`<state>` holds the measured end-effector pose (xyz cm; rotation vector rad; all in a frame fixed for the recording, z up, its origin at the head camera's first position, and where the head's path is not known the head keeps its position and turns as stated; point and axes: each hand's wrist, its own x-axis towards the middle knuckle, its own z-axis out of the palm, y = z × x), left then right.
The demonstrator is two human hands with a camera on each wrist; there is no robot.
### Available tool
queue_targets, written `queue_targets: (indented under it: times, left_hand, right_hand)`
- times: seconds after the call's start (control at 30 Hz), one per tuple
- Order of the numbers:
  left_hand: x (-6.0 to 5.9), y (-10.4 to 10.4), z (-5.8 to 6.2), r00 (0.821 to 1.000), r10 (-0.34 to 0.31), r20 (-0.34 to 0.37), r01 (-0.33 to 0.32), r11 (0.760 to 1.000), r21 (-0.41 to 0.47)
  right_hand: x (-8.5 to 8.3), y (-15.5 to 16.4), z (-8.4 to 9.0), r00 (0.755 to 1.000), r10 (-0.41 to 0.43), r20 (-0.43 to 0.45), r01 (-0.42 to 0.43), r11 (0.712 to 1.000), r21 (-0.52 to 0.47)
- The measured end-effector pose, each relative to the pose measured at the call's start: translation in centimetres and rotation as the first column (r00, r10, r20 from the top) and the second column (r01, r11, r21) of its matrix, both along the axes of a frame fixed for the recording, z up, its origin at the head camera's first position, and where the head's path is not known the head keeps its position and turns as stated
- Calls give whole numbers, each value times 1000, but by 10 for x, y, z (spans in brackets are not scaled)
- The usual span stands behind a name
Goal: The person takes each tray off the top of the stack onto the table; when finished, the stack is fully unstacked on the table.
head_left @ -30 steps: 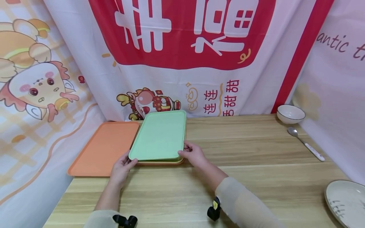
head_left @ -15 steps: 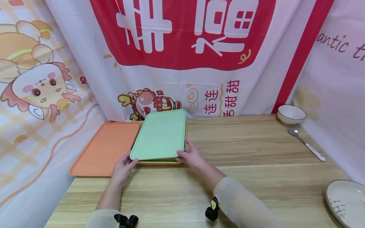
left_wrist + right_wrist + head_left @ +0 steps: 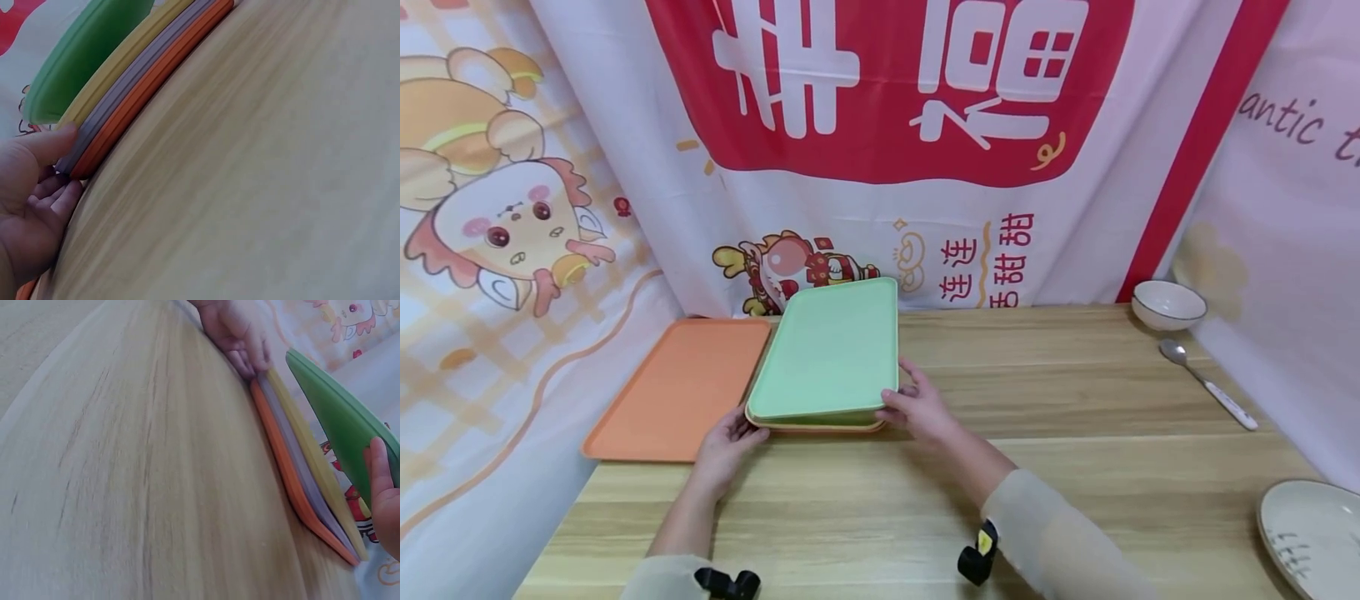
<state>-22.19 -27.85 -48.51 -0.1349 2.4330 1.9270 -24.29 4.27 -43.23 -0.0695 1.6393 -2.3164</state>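
My right hand (image 3: 925,408) pinches the near right corner of a light green tray (image 3: 827,350), thumb on top and fingers underneath. That tray is tilted, its right side lifted off the stack below. Under it lie a yellow tray (image 3: 131,53), a greyish-purple tray (image 3: 131,78) and an orange tray (image 3: 144,94), edges lined up. At the stack's near left corner my left hand (image 3: 726,450) grips these lower trays, thumb at the yellow rim and fingertips beneath the orange one. In the right wrist view, a wide gap shows between the green tray and the yellow tray.
Left of the stack, a separate orange tray (image 3: 677,392) lies flat on the wooden table (image 3: 1000,483). A white bowl (image 3: 1168,307), a spoon (image 3: 1206,383) and a plate (image 3: 1315,533) stand along the right side. Printed cloth (image 3: 880,200) hangs behind.
The green tray has risen on its right side and shifted slightly right and back with my right hand. My left thumb has left the green tray's rim for the trays below.
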Motion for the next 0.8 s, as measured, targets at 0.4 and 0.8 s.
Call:
queue_targets:
  times: [0.4,0.8]
  left_hand:
    - [4,6,3,999,31,-28,-31,1000,-5]
    - [1,4,0,1000,28,-14,-28,1000,0]
  right_hand:
    - [13,50,30,995,4,-96,-8,999,-38]
    - [25,128,37,978,-26,-206,11,997,-71]
